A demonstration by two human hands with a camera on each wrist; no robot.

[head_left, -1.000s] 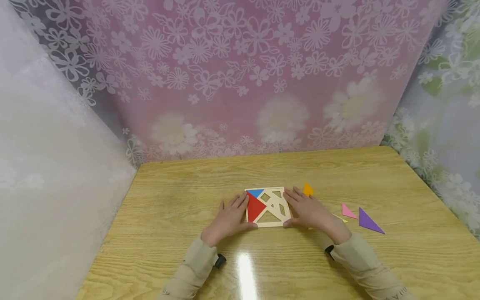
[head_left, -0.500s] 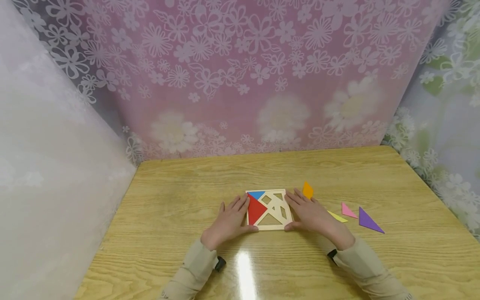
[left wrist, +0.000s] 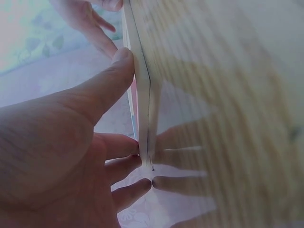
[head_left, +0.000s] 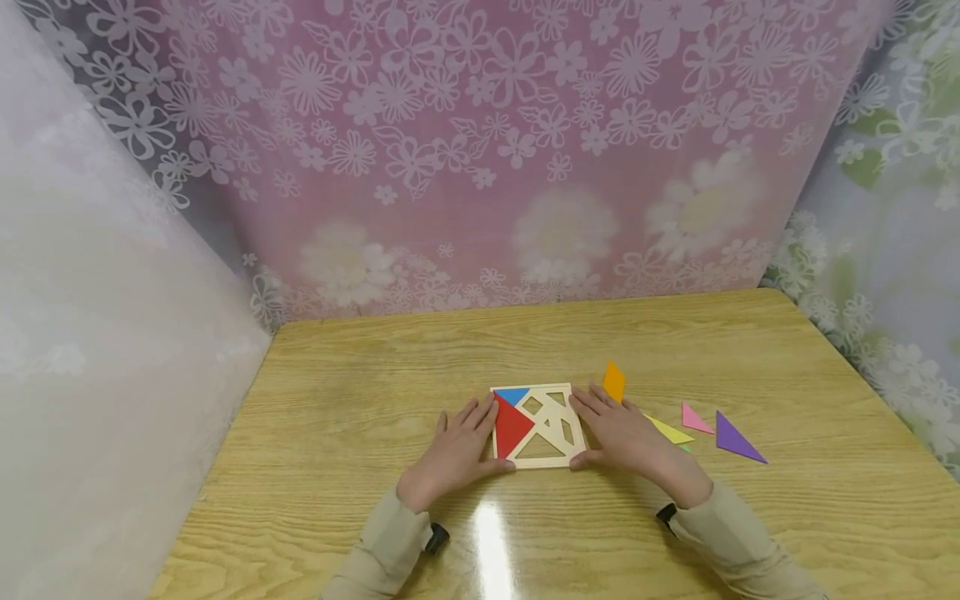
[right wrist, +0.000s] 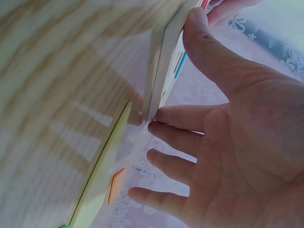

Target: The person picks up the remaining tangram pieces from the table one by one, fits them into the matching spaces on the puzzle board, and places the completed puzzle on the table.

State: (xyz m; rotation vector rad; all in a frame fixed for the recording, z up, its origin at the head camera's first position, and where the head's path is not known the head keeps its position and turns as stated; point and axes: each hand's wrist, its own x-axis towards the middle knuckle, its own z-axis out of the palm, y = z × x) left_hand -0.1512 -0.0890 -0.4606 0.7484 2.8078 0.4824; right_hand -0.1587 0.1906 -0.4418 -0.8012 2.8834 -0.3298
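The wooden puzzle board point(head_left: 543, 463) lies flat on the wood-grain table point(head_left: 360, 392), between the two hands. The left hand point(head_left: 455, 446) is extended, fingers nearly straight and slightly spread; its thumb touches the board's near edge and its index fingertip meets the left side. The right hand point(head_left: 626, 433) mirrors it, thumb at the near right corner, index fingertip at the right side, remaining fingers fanned apart. Neither hand is wrapped around the board; contact is at the edges only.

A red triangle point(head_left: 513, 425) is seated in the board next to the left fingertips, with a blue triangle point(head_left: 512, 396) just beyond it. Several cut-outs between the hands expose the grain beneath.

Loose pieces: an orange piece point(head_left: 614, 382) sits just beyond the right fingertips; a yellow piece point(head_left: 669, 430), partly hidden, is just beside the right hand, a sliver of a green piece point(head_left: 686, 448) showing near it. Farther to the right of that hand lie a pink triangle point(head_left: 695, 418) and a purple triangle point(head_left: 737, 437).
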